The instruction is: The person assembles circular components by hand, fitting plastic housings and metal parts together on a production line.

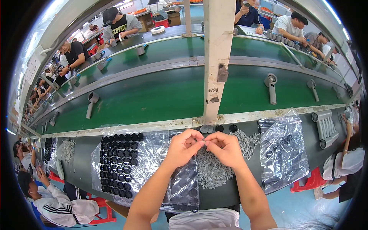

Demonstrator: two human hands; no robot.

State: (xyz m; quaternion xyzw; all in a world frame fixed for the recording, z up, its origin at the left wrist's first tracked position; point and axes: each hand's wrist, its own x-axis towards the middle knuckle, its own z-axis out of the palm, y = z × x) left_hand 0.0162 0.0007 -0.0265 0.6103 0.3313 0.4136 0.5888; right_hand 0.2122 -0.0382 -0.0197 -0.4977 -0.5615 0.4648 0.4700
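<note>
A dark counter (82, 168) runs beside a long green conveyor belt (161, 96) in a busy factory hall, with a pale post (216, 57) rising straight ahead. The left hand (184, 147) and right hand (226, 147) meet fingertip to fingertip above a heap of small grey parts (211, 172), pinching something too small to tell its axis. Black round caps in clear plastic (119, 165) lie left, a crumpled clear bag (283, 153) right, and grey handled housings (271, 88) ride the belt.
</note>
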